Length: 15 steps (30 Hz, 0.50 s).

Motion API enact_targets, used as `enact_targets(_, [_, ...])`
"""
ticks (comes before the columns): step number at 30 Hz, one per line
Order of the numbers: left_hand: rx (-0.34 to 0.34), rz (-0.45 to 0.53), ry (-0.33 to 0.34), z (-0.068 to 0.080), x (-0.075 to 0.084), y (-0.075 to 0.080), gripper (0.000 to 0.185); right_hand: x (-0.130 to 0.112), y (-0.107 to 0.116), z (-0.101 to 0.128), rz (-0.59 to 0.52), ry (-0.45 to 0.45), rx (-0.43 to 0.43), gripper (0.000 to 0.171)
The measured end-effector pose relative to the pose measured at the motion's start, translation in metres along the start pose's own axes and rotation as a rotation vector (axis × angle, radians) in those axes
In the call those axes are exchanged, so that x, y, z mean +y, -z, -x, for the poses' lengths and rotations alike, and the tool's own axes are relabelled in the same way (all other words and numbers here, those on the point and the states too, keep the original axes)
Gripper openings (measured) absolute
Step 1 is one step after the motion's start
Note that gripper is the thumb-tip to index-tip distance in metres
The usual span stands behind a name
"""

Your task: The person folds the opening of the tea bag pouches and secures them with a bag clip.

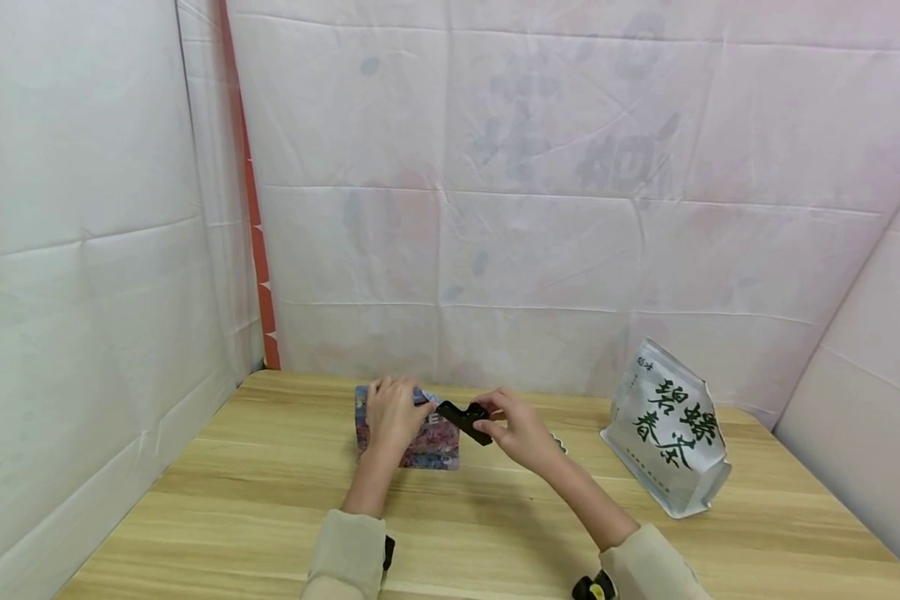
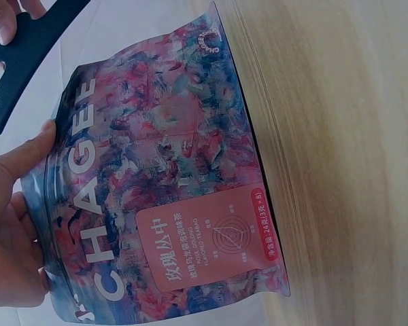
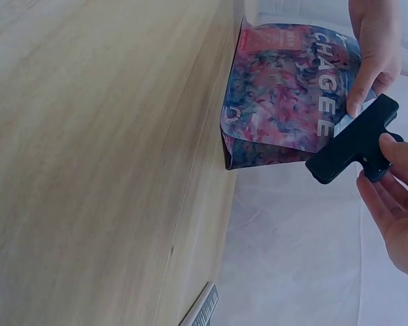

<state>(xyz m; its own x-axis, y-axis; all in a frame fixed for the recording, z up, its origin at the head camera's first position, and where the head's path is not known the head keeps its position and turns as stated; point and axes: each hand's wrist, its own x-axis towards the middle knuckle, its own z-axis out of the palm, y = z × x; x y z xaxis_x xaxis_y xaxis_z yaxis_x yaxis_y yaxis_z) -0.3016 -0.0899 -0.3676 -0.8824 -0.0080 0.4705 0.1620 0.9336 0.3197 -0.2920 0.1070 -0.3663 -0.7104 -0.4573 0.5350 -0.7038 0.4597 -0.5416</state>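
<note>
A colourful tea bag pouch (image 2: 156,149), printed CHAGEE, stands on the wooden table with its top edge folded over. My left hand (image 1: 393,412) grips that folded top, thumb on the printed front and fingers behind, as the left wrist view shows. Beside the pouch's top right corner, my right hand (image 1: 521,429) pinches a black bag clip (image 3: 353,142) by its handles between thumb and fingers. The clip's long bar slants close to the left thumb; whether it touches the pouch I cannot tell.
A silver-white tea bag (image 1: 667,429) with large dark characters leans at the table's right. A small pale-edged item (image 1: 559,444) lies partly hidden behind the right forearm. White cloth walls (image 1: 450,208) enclose the wooden table (image 1: 495,533) at the back and sides.
</note>
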Motion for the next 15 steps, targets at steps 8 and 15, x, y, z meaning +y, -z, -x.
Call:
enact_targets(8, [-0.009, 0.015, 0.004, 0.0, 0.0, 0.001, 0.035, 0.001, -0.001, -0.006, -0.011, -0.085, 0.091, 0.026])
enact_targets(15, [-0.017, 0.004, 0.008, -0.001, 0.0, 0.0, 0.034, 0.004, -0.002, -0.011, -0.018, -0.118, 0.127, 0.023])
